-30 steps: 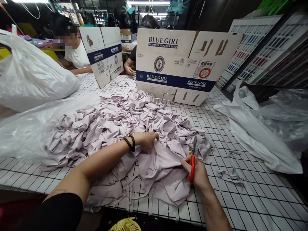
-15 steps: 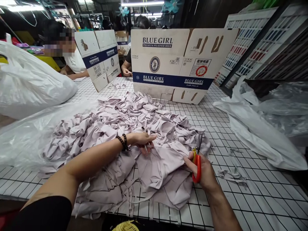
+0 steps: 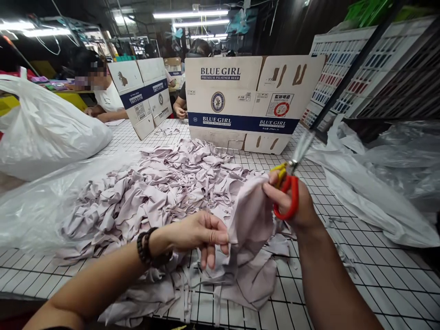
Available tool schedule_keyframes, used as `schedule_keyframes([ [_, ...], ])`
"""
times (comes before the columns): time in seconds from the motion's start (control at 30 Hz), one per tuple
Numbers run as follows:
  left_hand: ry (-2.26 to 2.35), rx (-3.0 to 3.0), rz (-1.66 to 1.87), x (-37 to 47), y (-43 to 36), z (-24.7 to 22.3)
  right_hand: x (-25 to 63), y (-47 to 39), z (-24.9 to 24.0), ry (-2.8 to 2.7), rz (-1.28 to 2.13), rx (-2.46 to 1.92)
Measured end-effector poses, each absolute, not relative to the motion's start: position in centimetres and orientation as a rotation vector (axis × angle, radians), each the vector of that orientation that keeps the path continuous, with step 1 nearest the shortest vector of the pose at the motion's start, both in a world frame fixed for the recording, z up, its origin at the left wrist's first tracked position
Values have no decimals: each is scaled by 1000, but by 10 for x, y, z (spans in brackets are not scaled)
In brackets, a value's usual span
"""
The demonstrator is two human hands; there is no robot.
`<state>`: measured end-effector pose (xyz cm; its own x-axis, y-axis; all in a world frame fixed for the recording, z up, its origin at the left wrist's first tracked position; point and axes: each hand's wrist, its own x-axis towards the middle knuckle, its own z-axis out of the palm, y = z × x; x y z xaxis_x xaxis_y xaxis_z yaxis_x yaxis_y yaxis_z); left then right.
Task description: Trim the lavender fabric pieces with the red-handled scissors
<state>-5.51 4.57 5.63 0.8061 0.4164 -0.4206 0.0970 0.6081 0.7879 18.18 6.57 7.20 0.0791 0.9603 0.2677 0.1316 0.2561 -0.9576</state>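
Note:
A pale lilac fabric piece (image 3: 252,215) hangs stretched between my two hands above the table. My left hand (image 3: 199,233) pinches its left edge between thumb and forefinger, the other fingers loosely curled. With thumb and fingers, my right hand (image 3: 297,201) grips the fabric's upper right corner. That same hand also carries scissors (image 3: 292,183) with one red and one yellow handle loop, their blades pointing up and away to the right. Beneath and beyond my hands spreads a heap of the same lilac fabric pieces (image 3: 137,197), with thin strips trailing toward the front edge.
Cardboard sheets printed with beer branding (image 3: 220,96) stand upright at the back of the grid-patterned table (image 3: 295,284). White plastic bags lie left (image 3: 58,128) and right (image 3: 364,192). Fabric scraps (image 3: 345,259) lie at right. Two other people sit beyond the cardboard.
Both hands have lifted a fabric piece off the heap, raising it toward me. The right hand, with the scissors, has risen and the blades now tilt further right. My view has tipped up slightly.

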Motion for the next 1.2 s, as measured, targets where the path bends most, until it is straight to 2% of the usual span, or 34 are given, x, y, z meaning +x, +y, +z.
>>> schedule_keyframes([
  [0.1,652,860,348,-54,16,71,158,97,71,-1440,1024,-1218],
  [0.2,761,823,558,-51,4,65,141,101,54,-1483,1078,-1296],
  [0.3,819,853,725,-50,7,49,139,71,36,-1464,1124,-1270],
  [0.43,797,910,804,-46,11,34,129,19,21,-1254,1492,-1020],
  [0.53,849,1073,811,-42,8,33,113,4,13,-1115,1400,-984],
  [0.7,1123,1572,1189,-44,7,32,102,14,8,-1057,1352,-976],
  [0.9,790,1180,1067,-41,12,22,120,12,6,-1196,1514,-1020],
  [0.97,785,1150,1046,-40,14,21,134,5,11,-1378,1433,-1158],
  [1.1,891,1306,1079,-41,14,23,156,-11,29,-1833,1047,-1581],
  [1.2,929,1470,1087,-43,14,22,155,-18,38,-1995,826,-1738],
])
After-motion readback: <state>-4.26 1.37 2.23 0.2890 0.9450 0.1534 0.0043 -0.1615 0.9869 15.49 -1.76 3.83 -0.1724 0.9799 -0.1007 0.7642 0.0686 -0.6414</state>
